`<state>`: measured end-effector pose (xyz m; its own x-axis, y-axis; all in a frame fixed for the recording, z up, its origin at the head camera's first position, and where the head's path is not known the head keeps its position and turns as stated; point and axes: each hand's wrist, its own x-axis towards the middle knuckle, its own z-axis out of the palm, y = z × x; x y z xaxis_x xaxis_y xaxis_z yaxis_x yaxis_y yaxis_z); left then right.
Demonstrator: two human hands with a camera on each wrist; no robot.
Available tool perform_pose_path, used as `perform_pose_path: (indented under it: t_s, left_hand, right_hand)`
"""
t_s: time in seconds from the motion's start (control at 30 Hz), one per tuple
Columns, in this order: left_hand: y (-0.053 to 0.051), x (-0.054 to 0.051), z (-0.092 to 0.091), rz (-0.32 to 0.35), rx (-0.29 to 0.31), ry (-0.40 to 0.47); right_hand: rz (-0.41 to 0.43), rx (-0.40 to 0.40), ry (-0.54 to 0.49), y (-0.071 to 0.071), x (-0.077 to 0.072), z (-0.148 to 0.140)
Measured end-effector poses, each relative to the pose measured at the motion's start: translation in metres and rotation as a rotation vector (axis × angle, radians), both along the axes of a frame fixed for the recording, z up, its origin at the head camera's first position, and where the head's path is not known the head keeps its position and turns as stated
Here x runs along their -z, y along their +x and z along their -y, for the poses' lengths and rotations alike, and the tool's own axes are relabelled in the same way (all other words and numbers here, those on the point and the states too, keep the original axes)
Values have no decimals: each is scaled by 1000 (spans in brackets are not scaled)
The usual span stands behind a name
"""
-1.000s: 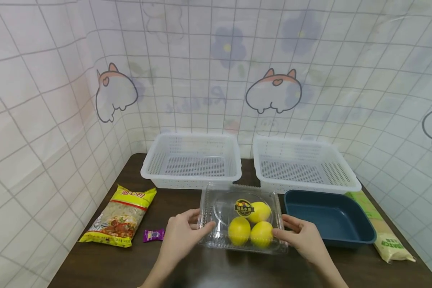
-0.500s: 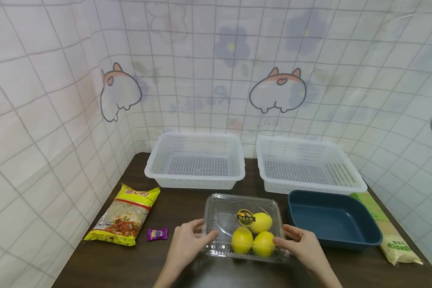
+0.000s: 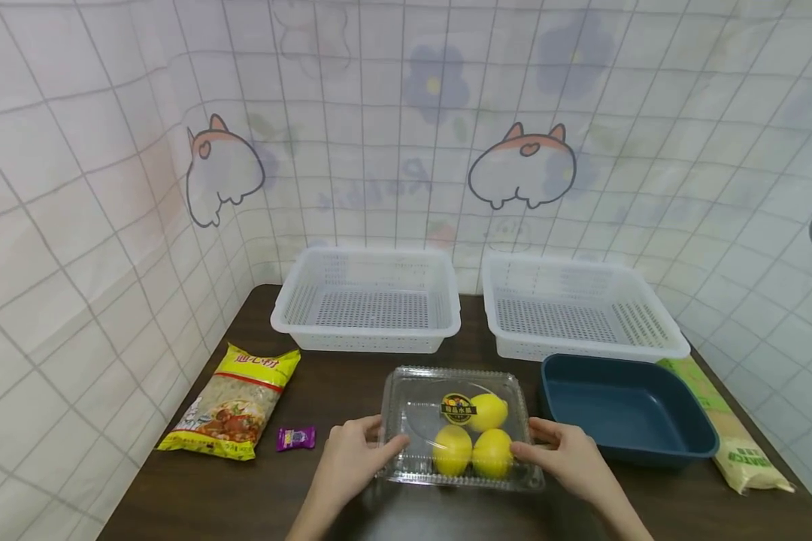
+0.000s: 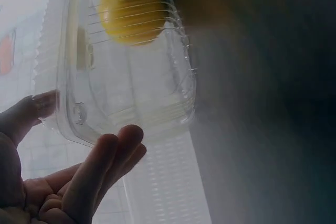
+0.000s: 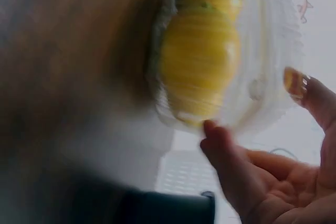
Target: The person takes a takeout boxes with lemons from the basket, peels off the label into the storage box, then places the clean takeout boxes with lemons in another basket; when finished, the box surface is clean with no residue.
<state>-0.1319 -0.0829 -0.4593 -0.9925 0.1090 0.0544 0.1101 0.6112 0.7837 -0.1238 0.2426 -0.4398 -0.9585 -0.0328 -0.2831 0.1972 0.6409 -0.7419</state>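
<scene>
A clear plastic clamshell box (image 3: 416, 402) with a closed lid and a dark round sticker (image 3: 458, 408) holds three yellow lemons (image 3: 489, 412), gathered in its right half. My left hand (image 3: 353, 456) grips the box's left side, thumb over the lid's edge and fingers at the side. On the opposite side, my right hand (image 3: 571, 460) holds it the same way. The left wrist view shows the thumb and fingertips on the box wall (image 4: 131, 77), with a lemon (image 4: 132, 11) behind the plastic. Whether the box touches the table cannot be told.
Two white perforated baskets (image 3: 365, 342) stand at the back of the dark table (image 3: 338, 383). A blue bin (image 3: 622, 413) sits to the right, partly over a green-and-tan packet (image 3: 744, 458). At left lie a yellow food bag (image 3: 233, 406) and a small purple packet (image 3: 295, 438).
Between both hands, the clamshell box has come down and nearer to me, away from the baskets. It tilts less than before. The head view has shifted slightly.
</scene>
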Motion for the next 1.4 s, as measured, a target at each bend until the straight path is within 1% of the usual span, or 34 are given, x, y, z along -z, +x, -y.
perform_pose_path:
  t_s: [0.1,0.17,0.23,0.3,0.33,0.43,0.53,0.63,0.73,0.83,0.93,1.03,1.17,1.27,1.4]
  left_hand:
    - [1,-2,0,-12,0,-42]
    - [2,-2,-1,-17,-2,-64]
    - [3,-2,-1,-17,-9,-69]
    - [3,-2,-2,-21,-18,-74]
    - [3,-2,-2,-25,-21,-79]
    - [2,-2,-1,-34,-27,-90]
    - [1,-1,0,-38,-24,-94]
    - [2,-1,1,-25,-16,-91]
    - [4,-1,1,-10,-11,-88]
    - [4,-3,1,-13,-7,-83]
    - [2,-5,0,-17,-6,-84]
    - [1,-6,0,-18,-8,-91]
    - [1,-8,0,-7,-7,-102]
    - [2,-8,0,6,0,-96]
    - [3,-7,1,18,10,-80]
  right_hand:
    - [-59,-52,114,0,-12,2]
    - [-123,-64,174,-1,-20,5]
    - [-201,-78,206,-5,-29,8]
    - [-280,-117,199,-11,-37,11]
    - [-315,-150,187,-14,-41,13]
    - [-377,-276,159,-29,-52,19]
    - [-371,-418,143,-46,-62,25]
    - [-322,-545,143,-63,-66,31]
    - [-276,-643,157,-77,-68,41]
    - [-237,-696,154,-89,-72,52]
    - [-202,-721,156,-99,-75,63]
    - [-226,-773,202,-107,-78,74]
    - [-285,-861,272,-112,-81,85]
    - [-272,-887,293,-113,-79,92]
    - [-226,-898,308,-115,-72,96]
